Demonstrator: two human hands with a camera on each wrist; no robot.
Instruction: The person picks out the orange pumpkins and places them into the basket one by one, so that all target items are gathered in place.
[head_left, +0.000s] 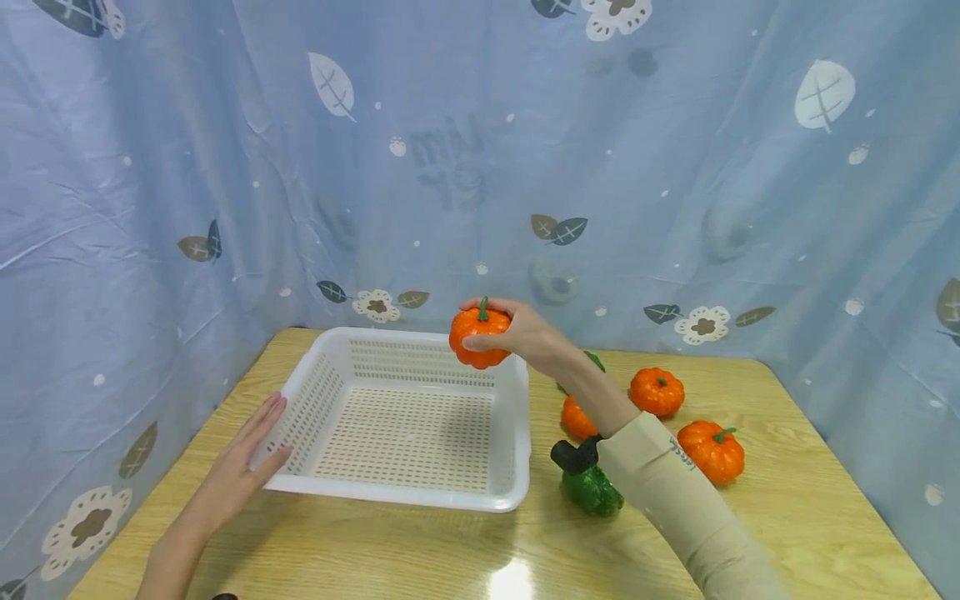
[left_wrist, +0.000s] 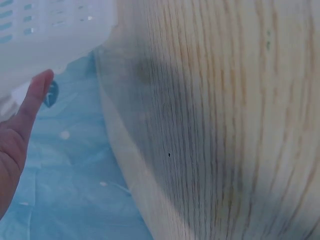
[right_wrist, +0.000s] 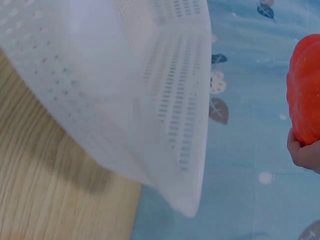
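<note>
My right hand [head_left: 517,333] grips an orange pumpkin [head_left: 480,340] with a green stem, holding it up over the back right corner of a white plastic basket [head_left: 521,450]. In the right wrist view the pumpkin [right_wrist: 306,90] shows at the right edge, with part of the hand below it. My left hand [head_left: 243,458] rests against the basket's left rim, its fingers extended. The left wrist view shows one finger [left_wrist: 37,95] of that hand by the basket's wall [left_wrist: 60,45]. No objects are visible on the basket's slotted floor.
Right of the basket, two orange pumpkins [head_left: 657,392] [head_left: 712,452] lie on the wooden table [head_left: 795,500]. Another orange one [head_left: 577,418] and green pieces [head_left: 592,492] are partly hidden by the right forearm. A blue patterned curtain [head_left: 450,167] hangs behind the table.
</note>
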